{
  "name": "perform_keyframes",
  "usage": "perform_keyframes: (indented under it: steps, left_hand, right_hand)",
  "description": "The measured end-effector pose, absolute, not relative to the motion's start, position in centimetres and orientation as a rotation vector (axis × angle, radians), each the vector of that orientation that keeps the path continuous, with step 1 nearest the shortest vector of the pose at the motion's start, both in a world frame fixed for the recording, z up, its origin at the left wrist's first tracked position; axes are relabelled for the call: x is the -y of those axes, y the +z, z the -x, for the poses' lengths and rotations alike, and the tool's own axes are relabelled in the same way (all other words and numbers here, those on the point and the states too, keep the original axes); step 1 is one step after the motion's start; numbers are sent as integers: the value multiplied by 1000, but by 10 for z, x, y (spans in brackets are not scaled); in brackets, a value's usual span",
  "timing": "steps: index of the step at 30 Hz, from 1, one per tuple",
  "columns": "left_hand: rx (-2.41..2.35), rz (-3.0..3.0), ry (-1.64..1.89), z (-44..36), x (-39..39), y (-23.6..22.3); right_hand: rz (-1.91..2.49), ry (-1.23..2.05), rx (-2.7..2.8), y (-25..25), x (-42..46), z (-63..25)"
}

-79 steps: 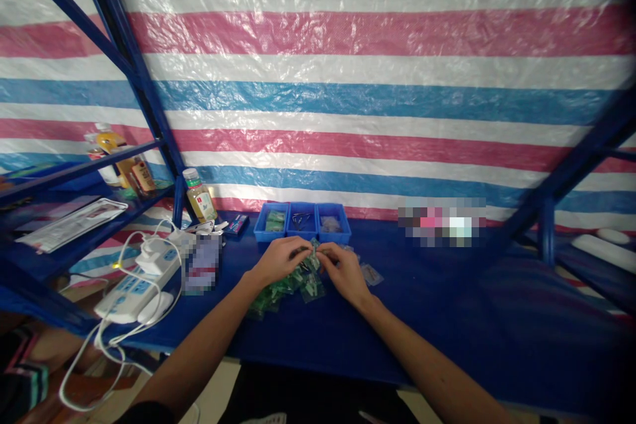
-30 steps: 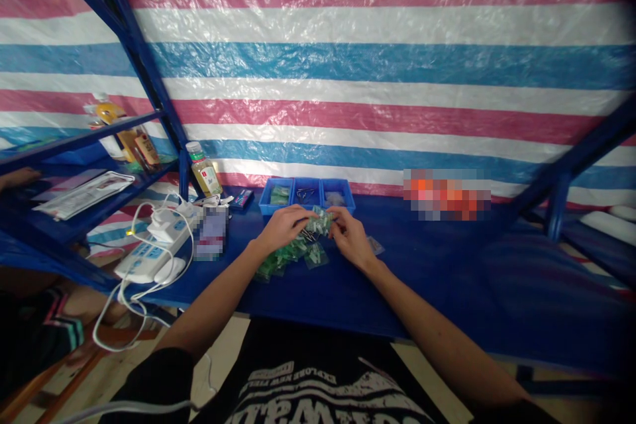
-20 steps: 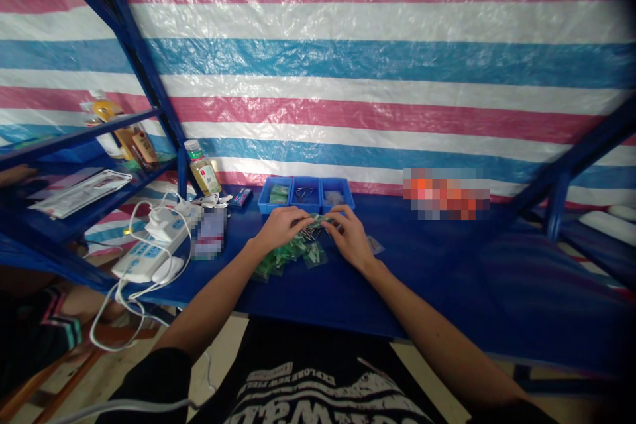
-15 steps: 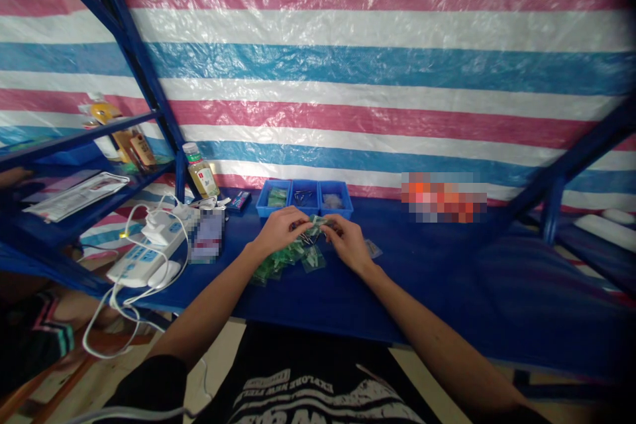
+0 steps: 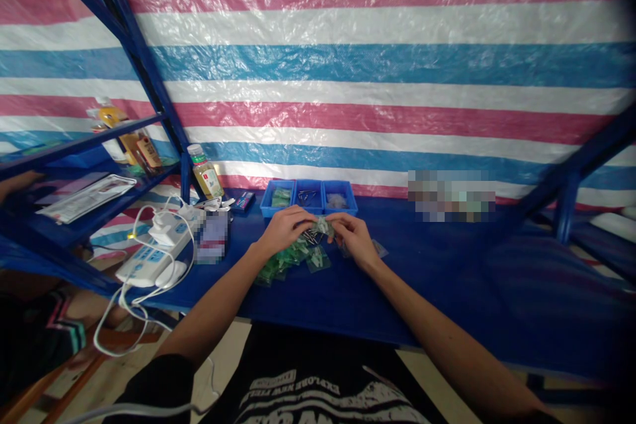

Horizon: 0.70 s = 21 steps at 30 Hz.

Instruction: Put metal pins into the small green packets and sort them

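Note:
Between the fingertips of both hands is a small clear plastic bag (image 5: 323,226) with a pale greenish piece in it. My left hand (image 5: 288,230) pinches its left side, and my right hand (image 5: 354,238) pinches its right side. Beneath my left hand lies a heap of small green bags (image 5: 276,264), and one bag (image 5: 317,258) lies apart at the heap's right. Small dark metal pieces (image 5: 311,236) show just under the held bag. More clear bags (image 5: 379,248) lie partly hidden by my right hand.
Behind my hands stands a blue three-compartment tray (image 5: 309,210) with green bags, dark metal pieces and pale clear bags. At left are a white power strip (image 5: 144,264) with cables, a bottle (image 5: 205,175) and a small box (image 5: 243,201). Another person's hand (image 5: 20,183) shows at far left.
My view has tilted downward since the oldest frame. Both hands stay together over the heap, and the bag between them has been turned, its flat face showing again now.

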<state>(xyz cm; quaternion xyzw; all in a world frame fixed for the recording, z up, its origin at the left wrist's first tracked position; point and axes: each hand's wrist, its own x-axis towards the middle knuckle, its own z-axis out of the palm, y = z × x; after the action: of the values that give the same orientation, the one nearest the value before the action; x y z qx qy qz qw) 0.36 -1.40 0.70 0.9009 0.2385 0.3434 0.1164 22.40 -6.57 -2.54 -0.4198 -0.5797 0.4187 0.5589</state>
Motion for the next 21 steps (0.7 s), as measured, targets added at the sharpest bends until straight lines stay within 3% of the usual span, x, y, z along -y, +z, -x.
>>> perform_keyframes:
  steps: [7,15,21]
  left_hand:
    - [-745,-2645,1057,-4,17,11]
    - [-703,-2636,1062,0,16,14]
    - [-676,-2670,1114,3,14,17]
  right_hand:
    - [1037,917,1403,-27,69,-219]
    - [1065,320,1712,-14,85,-221]
    - [972,331,1732,-17,79,-218]
